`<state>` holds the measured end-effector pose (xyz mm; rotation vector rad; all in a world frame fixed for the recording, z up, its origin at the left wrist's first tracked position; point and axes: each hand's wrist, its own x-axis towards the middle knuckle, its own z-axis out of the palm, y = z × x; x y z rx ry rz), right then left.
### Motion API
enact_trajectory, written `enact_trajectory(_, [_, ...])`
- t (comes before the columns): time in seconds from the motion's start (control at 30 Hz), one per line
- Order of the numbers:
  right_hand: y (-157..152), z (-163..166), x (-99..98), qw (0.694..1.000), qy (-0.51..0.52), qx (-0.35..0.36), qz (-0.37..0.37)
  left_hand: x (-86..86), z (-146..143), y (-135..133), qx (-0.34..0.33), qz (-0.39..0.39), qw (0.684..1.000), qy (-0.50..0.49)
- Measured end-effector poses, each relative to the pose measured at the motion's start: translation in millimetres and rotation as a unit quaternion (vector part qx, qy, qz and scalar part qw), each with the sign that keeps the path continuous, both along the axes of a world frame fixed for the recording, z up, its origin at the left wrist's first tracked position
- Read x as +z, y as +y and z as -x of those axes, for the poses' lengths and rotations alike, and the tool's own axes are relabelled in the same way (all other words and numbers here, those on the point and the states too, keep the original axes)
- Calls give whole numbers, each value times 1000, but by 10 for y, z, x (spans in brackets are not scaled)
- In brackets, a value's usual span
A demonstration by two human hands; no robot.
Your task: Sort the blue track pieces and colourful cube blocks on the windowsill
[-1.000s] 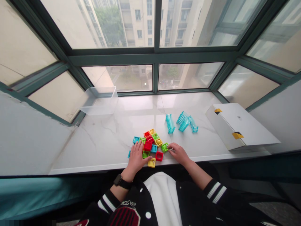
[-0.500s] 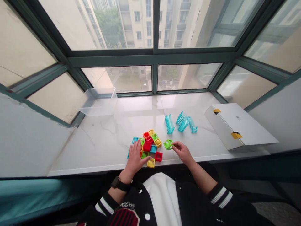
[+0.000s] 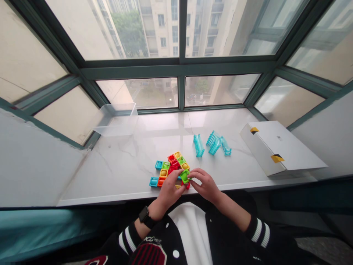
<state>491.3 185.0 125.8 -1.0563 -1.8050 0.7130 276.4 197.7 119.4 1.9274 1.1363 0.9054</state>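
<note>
Between my two hands, just above the near side of the pile, is a green toy block (image 3: pixel 185 176) with a round hollow in its face. My left hand (image 3: pixel 170 189) grips it from the left with thumb and fingers. From the right, my right hand (image 3: pixel 205 187) pinches its edge. Around and beneath lie several hollow plastic blocks: a blue block (image 3: pixel 153 181), an orange block (image 3: pixel 161 182), a yellow block (image 3: pixel 163 173) and a red block (image 3: pixel 171 158). My left hand partly covers the nearer blocks, including a yellow one.
Turquoise clear track pieces (image 3: pixel 213 142) lie beyond my right hand on the white marble sill (image 3: pixel 132 158). A clear plastic bin (image 3: pixel 117 119) stands at the back left. On the right sits a white box (image 3: pixel 284 147) with yellow-black tape. Windows enclose the sill.
My right hand has brought the green block leftward to the pile. My left hand has shifted right from lying on the blocks and now grips the green block too.
</note>
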Motion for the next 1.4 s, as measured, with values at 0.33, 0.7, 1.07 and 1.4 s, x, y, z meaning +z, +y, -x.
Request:
enact_trajectory(0.33, [8, -5, -86, 995, 61, 0, 73, -63, -103, -39, -14, 243, 935, -259])
enact_trajectory(0.7, [-3, -20, -23, 998, 42, -3, 38, -152, -86, -7, -20, 175, 964, -197])
enact_trajectory(1.07, [-9, 24, -104, 999, 22, -15, 35, -79, -96, -9, -6, 102, 990, -97])
enact_trajectory(1.4, [69, -234, -263, 993, 18, -81, 83, -115, -74, -25, -12, 170, 977, -127])
